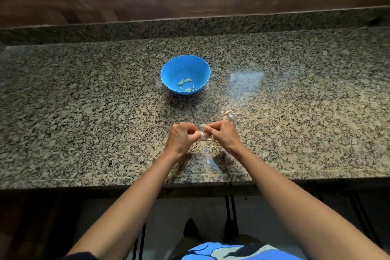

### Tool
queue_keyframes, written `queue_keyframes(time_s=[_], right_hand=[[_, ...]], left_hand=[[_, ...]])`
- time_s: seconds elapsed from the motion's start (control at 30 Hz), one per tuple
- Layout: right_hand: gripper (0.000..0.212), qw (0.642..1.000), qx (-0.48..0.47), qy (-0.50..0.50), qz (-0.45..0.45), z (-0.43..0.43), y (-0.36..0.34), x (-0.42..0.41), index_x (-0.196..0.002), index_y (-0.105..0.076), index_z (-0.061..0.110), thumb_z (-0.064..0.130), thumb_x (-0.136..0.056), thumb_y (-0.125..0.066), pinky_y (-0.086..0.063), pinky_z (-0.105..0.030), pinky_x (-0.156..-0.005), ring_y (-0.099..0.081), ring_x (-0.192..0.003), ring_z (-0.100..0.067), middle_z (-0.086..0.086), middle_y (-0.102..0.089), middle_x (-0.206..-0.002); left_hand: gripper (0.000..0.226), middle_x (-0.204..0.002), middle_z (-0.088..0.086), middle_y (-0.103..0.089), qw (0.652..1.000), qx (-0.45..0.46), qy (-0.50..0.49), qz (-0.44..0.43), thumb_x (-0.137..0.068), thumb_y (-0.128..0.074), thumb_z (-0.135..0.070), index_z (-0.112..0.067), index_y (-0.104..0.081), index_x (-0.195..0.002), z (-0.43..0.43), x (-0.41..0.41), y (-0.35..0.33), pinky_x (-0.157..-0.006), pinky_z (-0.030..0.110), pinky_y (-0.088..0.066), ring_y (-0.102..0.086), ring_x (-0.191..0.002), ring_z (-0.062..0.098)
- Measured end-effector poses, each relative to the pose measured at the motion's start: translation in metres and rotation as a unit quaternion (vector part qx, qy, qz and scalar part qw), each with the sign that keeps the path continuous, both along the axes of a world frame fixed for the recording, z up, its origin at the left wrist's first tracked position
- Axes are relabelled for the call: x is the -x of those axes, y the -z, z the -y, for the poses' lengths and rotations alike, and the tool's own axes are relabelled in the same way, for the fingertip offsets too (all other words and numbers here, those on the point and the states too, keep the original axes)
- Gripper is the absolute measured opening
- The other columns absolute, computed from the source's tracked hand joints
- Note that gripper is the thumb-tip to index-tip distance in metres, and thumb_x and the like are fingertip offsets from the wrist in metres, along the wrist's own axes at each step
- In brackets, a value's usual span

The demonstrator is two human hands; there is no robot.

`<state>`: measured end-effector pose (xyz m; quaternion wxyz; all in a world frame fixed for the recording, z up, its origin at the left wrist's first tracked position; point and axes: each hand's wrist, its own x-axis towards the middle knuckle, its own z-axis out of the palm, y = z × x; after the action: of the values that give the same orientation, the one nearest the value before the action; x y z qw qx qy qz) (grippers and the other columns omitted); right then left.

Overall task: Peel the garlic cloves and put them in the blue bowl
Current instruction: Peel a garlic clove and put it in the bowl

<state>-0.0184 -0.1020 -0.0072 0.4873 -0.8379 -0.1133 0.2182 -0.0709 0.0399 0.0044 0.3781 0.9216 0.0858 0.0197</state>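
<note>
A blue bowl (172,69) stands on the granite counter (84,112) with several peeled, pale cloves (185,81) lying in its bottom. Nearer to me, my left hand (183,137) and my right hand (223,134) meet above the counter and pinch one garlic clove (202,130) between their fingertips; white papery skin hangs from it. Just beyond my right hand lies the rest of the garlic head (229,115), partly hidden by my fingers. Loose skin flakes (207,144) lie under my hands.
The counter's front edge (126,181) runs just below my forearms. A raised granite ledge (190,27) and a wood-look wall close off the back. A bright reflection (245,79) shows on the stone to the right of the bowl.
</note>
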Motion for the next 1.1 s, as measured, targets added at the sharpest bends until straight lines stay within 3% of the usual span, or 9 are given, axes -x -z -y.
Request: queue_keyframes(time_s=[0.07, 0.2, 0.27, 0.37, 0.47, 0.67, 0.83, 0.97, 1.1], right_hand=[[0.021, 0.999, 0.022, 0.024, 0.015, 0.004, 0.001, -0.005, -0.065, -0.065, 0.022, 0.029, -0.085, -0.061, -0.047, -0.025, -0.062, -0.048, -0.057, -0.014, -0.005, -0.065, -0.071], [0.019, 1.000, 0.008, 0.001, -0.013, 0.008, 0.006, 0.007, -0.083, -0.071, 0.013, 0.026, -0.088, -0.058, -0.043, -0.022, -0.058, -0.052, -0.055, -0.008, -0.001, -0.069, -0.076], [0.020, 1.000, -0.012, 0.015, -0.024, 0.008, 0.010, 0.011, -0.085, -0.069, 0.013, 0.025, -0.092, -0.053, -0.045, -0.024, -0.062, -0.058, -0.061, -0.016, 0.002, -0.069, -0.075], [0.025, 0.999, -0.023, 0.008, -0.035, 0.010, 0.014, 0.014, -0.080, -0.066, 0.016, 0.028, -0.094, -0.048, -0.043, -0.031, -0.058, -0.051, -0.059, -0.021, -0.009, -0.068, -0.075], [0.028, 0.999, -0.028, -0.015, -0.031, 0.012, 0.007, 0.013, -0.082, -0.068, 0.015, 0.028, -0.094, -0.047, -0.043, -0.026, -0.054, -0.050, -0.057, -0.020, -0.013, -0.069, -0.078], [0.026, 0.981, -0.137, -0.014, -0.134, 0.016, -0.012, 0.009, -0.079, -0.064, 0.007, 0.011, -0.095, -0.044, -0.033, -0.015, -0.039, -0.052, -0.048, -0.010, -0.007, -0.066, -0.070], [0.019, 0.962, -0.191, 0.016, -0.195, 0.015, -0.010, 0.012, -0.092, -0.064, -0.005, 0.006, -0.092, -0.049, -0.038, -0.014, -0.039, -0.056, -0.047, -0.007, -0.007, -0.065, -0.067], [0.022, 0.990, -0.100, 0.063, -0.078, 0.006, 0.008, 0.012, -0.077, -0.070, 0.004, 0.019, -0.088, -0.059, -0.044, -0.024, -0.051, -0.055, -0.053, -0.015, -0.015, -0.067, -0.069], [0.024, 0.996, 0.007, 0.073, 0.056, 0.002, 0.003, 0.013, -0.073, -0.069, 0.011, 0.025, -0.089, -0.058, -0.047, -0.024, -0.053, -0.054, -0.051, -0.010, -0.002, -0.064, -0.061]], left_hand=[[0.012, -0.066, 0.004, -0.066, 1.000, 0.004, 0.006, 0.009, -0.084, -0.062, -0.014, -0.007, -0.071, -0.079, 0.006, 0.002, -0.001, -0.046, 0.013, -0.043, -0.059, -0.055, 0.015], [0.009, -0.076, 0.000, -0.070, 0.995, 0.046, -0.078, -0.047, -0.078, -0.073, -0.018, -0.011, -0.073, -0.083, 0.000, -0.008, -0.002, -0.067, 0.022, -0.054, -0.065, -0.071, 0.012], [0.011, -0.089, -0.001, -0.071, 0.992, 0.040, -0.073, -0.091, -0.078, -0.072, -0.013, -0.013, -0.073, -0.089, 0.000, -0.009, 0.000, -0.077, 0.025, -0.054, -0.065, -0.079, 0.010], [0.021, -0.102, -0.001, -0.069, 0.986, 0.114, -0.080, -0.094, -0.085, -0.062, -0.005, -0.014, -0.070, -0.103, 0.008, -0.007, -0.003, -0.074, 0.030, -0.057, -0.067, -0.083, 0.016], [0.020, -0.094, 0.010, -0.071, 0.954, 0.268, -0.095, -0.091, -0.081, -0.069, -0.006, -0.005, -0.069, -0.101, 0.015, -0.008, -0.011, -0.074, 0.028, -0.057, -0.069, -0.082, 0.019], [0.013, -0.078, 0.009, -0.070, 0.921, 0.365, -0.087, -0.104, -0.075, -0.068, 0.008, -0.002, -0.070, -0.084, 0.011, -0.007, -0.015, -0.068, 0.024, -0.054, -0.064, -0.070, 0.017], [0.017, -0.084, 0.012, -0.070, 0.900, 0.404, -0.128, -0.105, -0.077, -0.066, 0.007, -0.002, -0.068, -0.091, 0.013, -0.004, -0.011, -0.060, 0.019, -0.053, -0.065, -0.066, 0.015], [0.019, -0.089, 0.018, -0.069, 0.883, 0.427, -0.177, -0.078, -0.081, -0.066, 0.001, 0.003, -0.065, -0.100, 0.028, 0.000, -0.010, -0.069, 0.028, -0.058, -0.069, -0.073, 0.023], [0.022, -0.094, 0.015, -0.069, 0.829, 0.505, -0.223, -0.089, -0.081, -0.065, 0.004, 0.003, -0.065, -0.102, 0.032, -0.001, -0.009, -0.068, 0.020, -0.055, -0.069, -0.083, 0.020]])
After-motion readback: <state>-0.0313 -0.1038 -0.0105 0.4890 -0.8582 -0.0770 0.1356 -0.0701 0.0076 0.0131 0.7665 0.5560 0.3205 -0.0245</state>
